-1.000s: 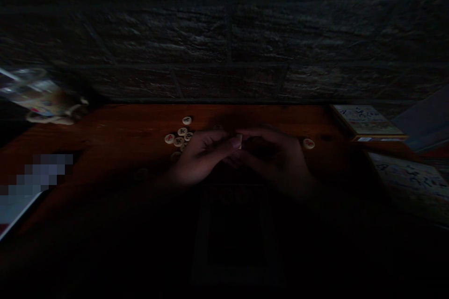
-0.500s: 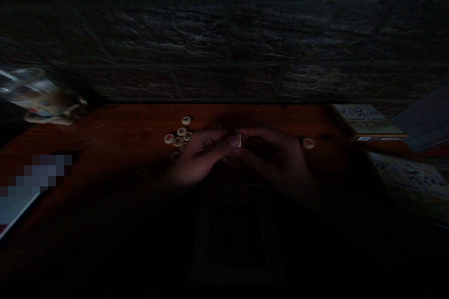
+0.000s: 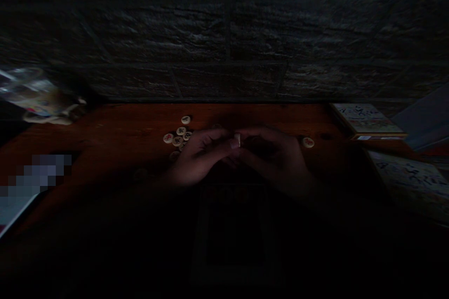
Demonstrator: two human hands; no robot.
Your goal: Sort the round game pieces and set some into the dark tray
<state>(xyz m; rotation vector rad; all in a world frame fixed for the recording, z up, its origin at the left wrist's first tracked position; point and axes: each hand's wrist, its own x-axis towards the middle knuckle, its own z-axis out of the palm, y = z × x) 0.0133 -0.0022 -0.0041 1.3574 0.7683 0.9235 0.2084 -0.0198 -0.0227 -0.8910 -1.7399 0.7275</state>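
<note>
A small pale piece (image 3: pixel 238 139) is held between the fingertips of both hands above the wooden table (image 3: pixel 129 133). My left hand (image 3: pixel 201 154) pinches it from the left, thumb on its near side. From the right, my right hand (image 3: pixel 277 154) has its thumb and forefinger closed on the same piece. Several round game pieces with dark characters (image 3: pixel 177 141) lie just left of my left hand, partly hidden by it, with a red-marked piece (image 3: pixel 168 138) among them. Another red-marked piece (image 3: pixel 308 142) lies right of my right hand.
A dim rectangular tray or box (image 3: pixel 199 243) lies in shadow near me, with a few round pieces at its far end. Two patterned boxes (image 3: pixel 365 119) (image 3: pixel 414 177) are at the right. A clear container (image 3: pixel 35 93) stands at the left, and a brick wall (image 3: pixel 224 32) rises behind.
The small piece between my fingertips has turned slightly and sits tilted. Both hands have otherwise stayed in nearly the same place.
</note>
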